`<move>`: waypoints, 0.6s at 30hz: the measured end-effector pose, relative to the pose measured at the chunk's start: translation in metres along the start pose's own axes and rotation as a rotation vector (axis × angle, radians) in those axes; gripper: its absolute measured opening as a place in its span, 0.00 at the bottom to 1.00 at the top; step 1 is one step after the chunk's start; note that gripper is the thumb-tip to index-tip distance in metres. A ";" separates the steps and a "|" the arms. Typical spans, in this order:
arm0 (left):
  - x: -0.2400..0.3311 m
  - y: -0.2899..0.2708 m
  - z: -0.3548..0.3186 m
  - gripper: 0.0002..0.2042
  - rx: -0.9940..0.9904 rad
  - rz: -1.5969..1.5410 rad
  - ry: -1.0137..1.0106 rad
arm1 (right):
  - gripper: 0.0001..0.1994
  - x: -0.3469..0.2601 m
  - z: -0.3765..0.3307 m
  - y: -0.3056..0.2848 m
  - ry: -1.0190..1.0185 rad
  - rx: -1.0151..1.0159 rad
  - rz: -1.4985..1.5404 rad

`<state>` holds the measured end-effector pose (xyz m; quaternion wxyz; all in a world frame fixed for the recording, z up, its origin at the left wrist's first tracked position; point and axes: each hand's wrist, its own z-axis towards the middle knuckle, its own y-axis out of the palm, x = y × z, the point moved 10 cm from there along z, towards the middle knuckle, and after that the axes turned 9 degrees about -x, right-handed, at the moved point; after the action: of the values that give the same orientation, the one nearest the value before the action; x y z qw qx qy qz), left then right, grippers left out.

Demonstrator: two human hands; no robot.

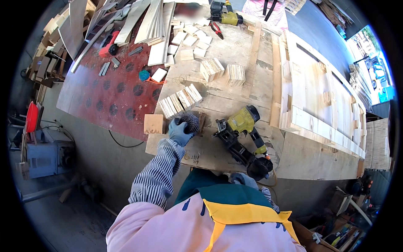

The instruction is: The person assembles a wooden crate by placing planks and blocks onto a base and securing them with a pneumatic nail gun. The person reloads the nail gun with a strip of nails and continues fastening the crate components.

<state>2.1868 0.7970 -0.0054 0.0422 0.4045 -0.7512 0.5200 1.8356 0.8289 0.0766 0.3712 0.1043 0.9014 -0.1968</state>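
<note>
My left hand (179, 132), in a blue-grey glove, is closed round a dark, ridged coil of nails (192, 122) just above the tabletop. Beside it stand a square wooden block (154, 124) and a row of plywood blocks (180, 101). A yellow and black coil nail gun (240, 138) lies on its side to the right of the coil, an air hose fitted at its near end. My right hand (244, 179), also gloved, is low at the table's front edge by my apron; its fingers are mostly hidden, and I cannot tell what they hold.
Two more plywood block stacks (212, 69) sit farther back, behind them scattered small wood squares (189, 40). Red pliers (216, 30) and a second nail gun (226, 17) lie at the far edge. Pallet frames (323, 101) stand right; long boards (157, 29) lie on the red panel (113, 88).
</note>
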 end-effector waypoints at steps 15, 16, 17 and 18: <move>0.263 -0.038 -0.219 0.33 -0.780 -1.203 0.766 | 0.41 -0.163 -0.126 -0.148 -0.923 0.373 0.021; 0.276 -0.031 -0.224 0.32 -0.784 -1.139 0.722 | 0.41 -0.169 -0.141 -0.152 -0.905 0.383 -0.026; 0.283 -0.020 -0.228 0.31 -0.789 -1.088 0.691 | 0.41 -0.165 -0.150 -0.150 -0.922 0.373 -0.073; 0.284 -0.010 -0.229 0.31 -0.779 -1.035 0.666 | 0.42 -0.162 -0.153 -0.147 -0.950 0.358 -0.126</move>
<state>1.9213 0.8222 0.2442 0.6501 0.4838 -0.5415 0.2238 1.8039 0.7557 0.3319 0.7038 0.0109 0.5898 -0.3958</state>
